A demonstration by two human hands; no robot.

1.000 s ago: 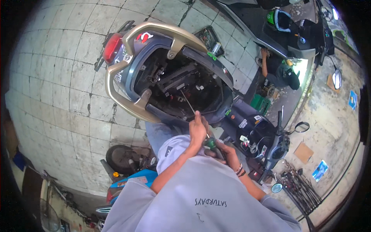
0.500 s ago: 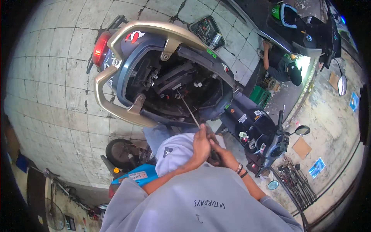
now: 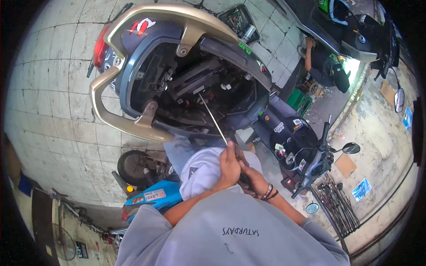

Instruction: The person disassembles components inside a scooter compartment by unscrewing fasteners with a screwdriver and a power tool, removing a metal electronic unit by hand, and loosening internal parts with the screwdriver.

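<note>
My left hand (image 3: pixel 229 168) is closed round the long metal screwdriver (image 3: pixel 213 119), just below its bare shaft. My right hand (image 3: pixel 258 182) is closed beside it, round the handle end, which the fingers hide. The shaft reaches up into the open, dark underseat compartment (image 3: pixel 233 104) of a grey scooter, its tip among wires and small fittings. The scooter's gold grab rail (image 3: pixel 104 104) curves round the rear end, near the red tail light (image 3: pixel 98 48).
The scooter's handlebar and dash (image 3: pixel 313 168) lie right. A co-worker (image 3: pixel 326 73) crouches by another scooter (image 3: pixel 359 40), near a green toolbox (image 3: pixel 298 101). A tool tray (image 3: pixel 235 22) is behind. A blue motorbike (image 3: pixel 151 197) stands lower left, long rods (image 3: pixel 337 208) lower right.
My left hand has moved down onto my right hand, covering the green handle seen earlier and exposing more shaft. The scooter's rear appears higher and further left in the picture.
</note>
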